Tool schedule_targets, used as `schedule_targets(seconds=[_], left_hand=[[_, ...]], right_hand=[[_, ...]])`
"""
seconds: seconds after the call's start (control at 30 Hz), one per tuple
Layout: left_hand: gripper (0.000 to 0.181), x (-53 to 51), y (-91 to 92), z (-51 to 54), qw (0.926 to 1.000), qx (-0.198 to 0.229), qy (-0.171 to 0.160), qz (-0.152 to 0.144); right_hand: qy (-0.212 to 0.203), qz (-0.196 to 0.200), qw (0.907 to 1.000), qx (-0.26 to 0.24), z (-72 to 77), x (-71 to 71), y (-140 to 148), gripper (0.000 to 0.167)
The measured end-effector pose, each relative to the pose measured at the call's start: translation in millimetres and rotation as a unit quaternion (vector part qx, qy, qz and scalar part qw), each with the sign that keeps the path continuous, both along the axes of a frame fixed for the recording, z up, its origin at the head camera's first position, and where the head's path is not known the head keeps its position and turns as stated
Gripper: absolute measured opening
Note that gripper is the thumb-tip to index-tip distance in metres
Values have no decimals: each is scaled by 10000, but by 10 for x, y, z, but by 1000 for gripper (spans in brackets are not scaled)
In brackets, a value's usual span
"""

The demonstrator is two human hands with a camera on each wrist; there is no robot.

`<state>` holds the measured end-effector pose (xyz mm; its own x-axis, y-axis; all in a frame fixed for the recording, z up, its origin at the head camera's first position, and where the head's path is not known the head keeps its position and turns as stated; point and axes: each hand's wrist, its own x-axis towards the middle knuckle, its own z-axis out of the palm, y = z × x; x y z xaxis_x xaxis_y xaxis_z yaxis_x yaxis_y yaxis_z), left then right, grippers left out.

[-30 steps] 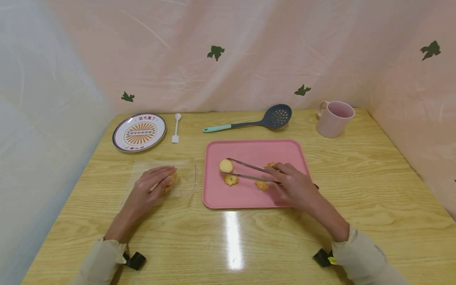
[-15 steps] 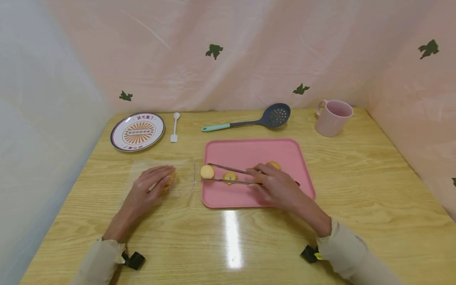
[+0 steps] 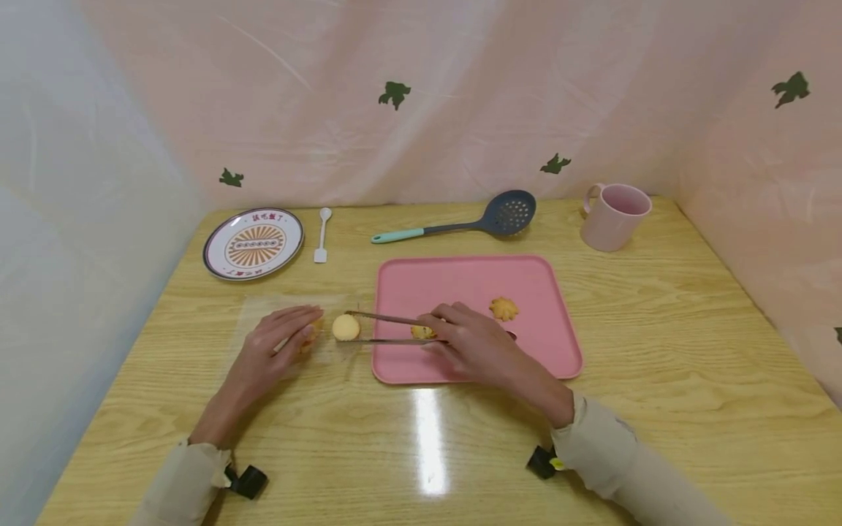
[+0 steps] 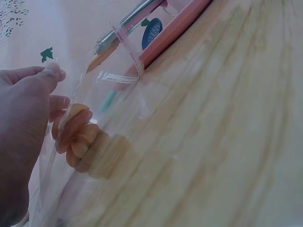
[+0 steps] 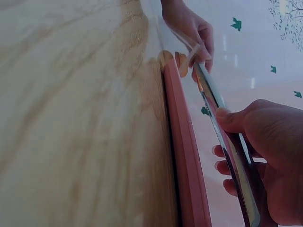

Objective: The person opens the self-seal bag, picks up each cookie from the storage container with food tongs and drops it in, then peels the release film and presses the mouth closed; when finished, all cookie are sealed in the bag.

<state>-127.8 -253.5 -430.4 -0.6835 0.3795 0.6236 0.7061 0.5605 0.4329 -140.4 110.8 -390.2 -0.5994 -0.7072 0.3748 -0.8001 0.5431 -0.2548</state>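
tongs [image 3: 388,341] across tray edge [image 3: 375,356], gap between cookie [image 3: 346,328] and left hand [image 3: 271,342]

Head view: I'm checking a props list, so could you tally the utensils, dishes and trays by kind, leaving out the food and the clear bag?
Utensils: 3 (tongs, slotted skimmer, small white spoon)
Dishes: 2 (plate, mug)
Trays: 1 (pink tray)
Total: 6
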Motion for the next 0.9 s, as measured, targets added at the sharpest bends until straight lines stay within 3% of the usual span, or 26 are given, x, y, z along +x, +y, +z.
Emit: schedule_targets(seconds=[0.9], left_hand=[[28,-8,18,14,9999,96,98,-24]], right_hand=[[-346,323,9989,-38,-52,-71,-485,31]])
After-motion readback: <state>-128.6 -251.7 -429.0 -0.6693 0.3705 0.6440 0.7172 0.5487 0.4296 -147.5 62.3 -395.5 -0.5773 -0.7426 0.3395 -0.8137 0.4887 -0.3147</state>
